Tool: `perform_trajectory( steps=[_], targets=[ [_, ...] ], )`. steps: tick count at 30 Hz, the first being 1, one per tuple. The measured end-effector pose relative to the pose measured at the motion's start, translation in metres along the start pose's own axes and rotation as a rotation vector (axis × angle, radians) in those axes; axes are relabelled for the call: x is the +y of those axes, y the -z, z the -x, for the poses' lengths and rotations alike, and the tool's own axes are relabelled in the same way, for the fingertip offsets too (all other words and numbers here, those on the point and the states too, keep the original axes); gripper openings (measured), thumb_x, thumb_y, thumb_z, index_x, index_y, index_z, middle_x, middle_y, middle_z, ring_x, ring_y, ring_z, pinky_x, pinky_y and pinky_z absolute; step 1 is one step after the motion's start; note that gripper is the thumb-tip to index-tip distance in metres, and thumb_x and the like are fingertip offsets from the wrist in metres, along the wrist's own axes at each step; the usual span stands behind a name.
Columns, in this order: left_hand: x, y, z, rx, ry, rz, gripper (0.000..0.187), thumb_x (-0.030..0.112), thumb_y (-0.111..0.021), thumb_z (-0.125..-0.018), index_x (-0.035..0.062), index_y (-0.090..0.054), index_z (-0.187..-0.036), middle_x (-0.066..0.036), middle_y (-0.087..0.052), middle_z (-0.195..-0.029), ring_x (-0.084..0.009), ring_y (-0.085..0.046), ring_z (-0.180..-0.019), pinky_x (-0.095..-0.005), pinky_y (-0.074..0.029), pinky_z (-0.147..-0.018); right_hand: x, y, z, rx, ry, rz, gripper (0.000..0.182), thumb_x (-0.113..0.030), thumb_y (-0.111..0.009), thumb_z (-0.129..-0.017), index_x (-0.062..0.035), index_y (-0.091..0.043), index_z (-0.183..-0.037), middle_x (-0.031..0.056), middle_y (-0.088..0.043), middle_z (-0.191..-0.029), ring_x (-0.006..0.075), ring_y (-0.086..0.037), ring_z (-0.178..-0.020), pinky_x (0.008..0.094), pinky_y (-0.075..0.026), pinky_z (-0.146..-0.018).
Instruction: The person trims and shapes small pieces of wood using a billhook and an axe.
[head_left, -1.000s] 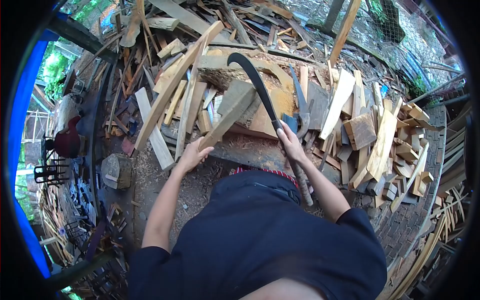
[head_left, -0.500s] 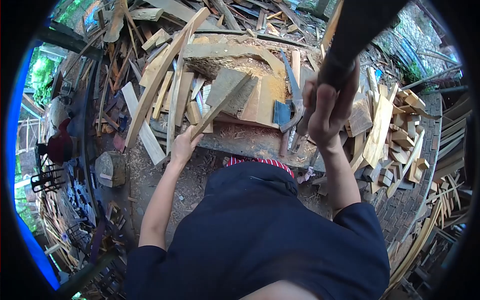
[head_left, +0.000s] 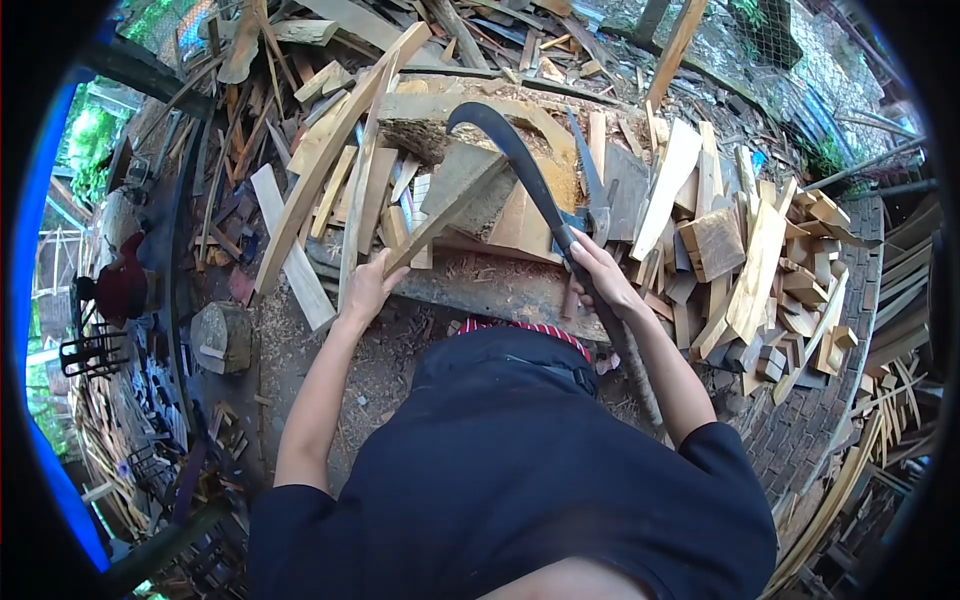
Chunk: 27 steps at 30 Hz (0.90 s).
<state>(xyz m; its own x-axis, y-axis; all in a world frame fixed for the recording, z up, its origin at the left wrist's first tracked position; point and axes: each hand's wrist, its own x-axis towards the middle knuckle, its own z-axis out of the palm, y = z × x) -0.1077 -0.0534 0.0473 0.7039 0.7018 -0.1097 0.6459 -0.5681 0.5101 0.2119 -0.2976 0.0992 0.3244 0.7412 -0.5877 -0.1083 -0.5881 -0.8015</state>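
Observation:
My left hand (head_left: pixel 368 287) is wrapped round the lower end of a flat wooden stick (head_left: pixel 445 215), which slants up to the right over a wood block on the bench. My right hand (head_left: pixel 603 275) grips the handle of a long dark blade with a hooked tip (head_left: pixel 520 160). The blade reaches up and left, its hook above the upper end of the stick; whether they touch I cannot tell. Under and beside the blade lie a pale wood block (head_left: pixel 522 222) and a handsaw (head_left: pixel 588 165).
Long boards (head_left: pixel 325 170) lean at the bench's left. Cut wood pieces (head_left: pixel 755 270) are heaped to the right. A round stump (head_left: pixel 221 338) stands on the ground at left, and a person in red (head_left: pixel 122 285) is at the far left.
My right hand has come down and the blade has swung from high at the upper right to low over the bench. My left hand and the stick have barely moved.

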Motion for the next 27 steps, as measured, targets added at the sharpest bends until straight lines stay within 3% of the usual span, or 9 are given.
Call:
perform_trajectory(
  steps=[3, 6, 15, 18, 19, 20, 25, 26, 27],
  targets=[
    [0.000, 0.001, -0.002, 0.004, -0.008, 0.007, 0.034, 0.034, -0.069, -0.090, 0.0071, -0.058, -0.108, -0.024, -0.067, -0.084, -0.0452, -0.065, -0.086, -0.0519, -0.050, -0.071, -0.005, -0.003, 0.004, -0.188, -0.122, -0.453, 0.053, -0.040, -0.044, -0.103, -0.0233, -0.035, -0.153, -0.0006, -0.044, -0.069, 0.0063, -0.046, -0.053, 0.0213, -0.039, -0.044],
    [-0.002, -0.001, -0.003, 0.003, -0.022, 0.012, 0.035, 0.034, -0.068, -0.090, 0.0067, -0.058, -0.109, -0.025, -0.067, -0.083, -0.0453, -0.065, -0.085, -0.0516, -0.051, -0.071, -0.007, -0.009, 0.002, 0.190, 0.257, 0.187, 0.051, -0.037, -0.048, -0.101, -0.0244, -0.041, -0.150, 0.0062, -0.064, -0.077, 0.0097, -0.054, -0.062, 0.0267, -0.047, -0.060],
    [0.009, 0.001, 0.000, 0.004, -0.027, 0.038, 0.031, 0.029, -0.068, -0.091, 0.0073, -0.058, -0.112, -0.026, -0.067, -0.083, -0.0440, -0.066, -0.086, -0.0509, -0.051, -0.068, -0.099, -0.014, 0.031, 0.643, 1.240, 0.048, 0.057, -0.018, -0.051, -0.101, -0.0054, -0.030, -0.152, 0.0123, -0.069, -0.089, 0.0171, -0.064, -0.072, 0.0306, -0.053, -0.071],
    [0.009, 0.005, 0.000, -0.004, 0.008, -0.007, 0.032, 0.028, -0.068, -0.091, 0.0061, -0.058, -0.112, -0.027, -0.067, -0.084, -0.0445, -0.065, -0.087, -0.0507, -0.051, -0.068, -0.035, -0.022, 0.003, 0.646, 1.009, 0.430, 0.059, -0.023, -0.057, -0.098, -0.0190, -0.032, -0.152, 0.0207, -0.072, -0.088, 0.0324, -0.071, -0.066, 0.0463, -0.057, -0.062],
    [0.006, 0.003, 0.000, -0.006, -0.001, 0.015, 0.031, 0.028, -0.068, -0.091, 0.0052, -0.058, -0.110, -0.027, -0.067, -0.085, -0.0448, -0.065, -0.087, -0.0510, -0.051, -0.069, -0.006, -0.024, 0.003, 0.455, 0.517, 0.507, 0.057, -0.031, -0.055, -0.099, -0.0287, -0.033, -0.151, 0.0255, -0.070, -0.083, 0.0390, -0.070, -0.070, 0.0516, -0.056, -0.064],
    [0.004, 0.002, 0.003, -0.012, -0.006, 0.035, 0.031, 0.028, -0.068, -0.091, 0.0043, -0.057, -0.109, -0.027, -0.066, -0.086, -0.0451, -0.064, -0.087, -0.0512, -0.050, -0.069, 0.015, -0.025, 0.000, 0.412, 0.261, 0.742, 0.054, -0.038, -0.050, -0.100, -0.0315, -0.033, -0.151, 0.0285, -0.067, -0.078, 0.0458, -0.067, -0.072, 0.0551, -0.054, -0.065],
    [0.004, 0.005, 0.009, -0.022, -0.005, -0.036, 0.032, 0.028, -0.068, -0.091, 0.0030, -0.057, -0.106, -0.026, -0.067, -0.086, -0.0452, -0.064, -0.088, -0.0513, -0.050, -0.070, 0.013, -0.026, 0.007, 0.341, 0.236, 0.630, 0.052, -0.043, -0.044, -0.101, -0.0294, -0.033, -0.150, 0.0334, -0.065, -0.084, 0.0501, -0.064, -0.081, 0.0582, -0.051, -0.065],
    [0.004, 0.005, 0.004, -0.017, -0.005, -0.028, 0.032, 0.029, -0.068, -0.091, 0.0032, -0.057, -0.106, -0.026, -0.067, -0.086, -0.0450, -0.065, -0.088, -0.0512, -0.050, -0.071, 0.025, -0.020, -0.002, 0.308, 0.305, 0.526, 0.051, -0.044, -0.043, -0.102, -0.0288, -0.035, -0.150, 0.0255, -0.065, -0.075, 0.0396, -0.067, -0.068, 0.0489, -0.052, -0.054],
    [0.005, 0.006, 0.003, -0.015, 0.002, -0.020, 0.033, 0.030, -0.068, -0.091, 0.0035, -0.057, -0.106, -0.025, -0.067, -0.086, -0.0448, -0.065, -0.088, -0.0511, -0.050, -0.071, 0.025, -0.012, -0.004, 0.314, 0.304, 0.525, 0.051, -0.044, -0.043, -0.102, -0.0288, -0.035, -0.150, 0.0255, -0.065, -0.075, 0.0396, -0.067, -0.068, 0.0489, -0.052, -0.054]
  ],
)
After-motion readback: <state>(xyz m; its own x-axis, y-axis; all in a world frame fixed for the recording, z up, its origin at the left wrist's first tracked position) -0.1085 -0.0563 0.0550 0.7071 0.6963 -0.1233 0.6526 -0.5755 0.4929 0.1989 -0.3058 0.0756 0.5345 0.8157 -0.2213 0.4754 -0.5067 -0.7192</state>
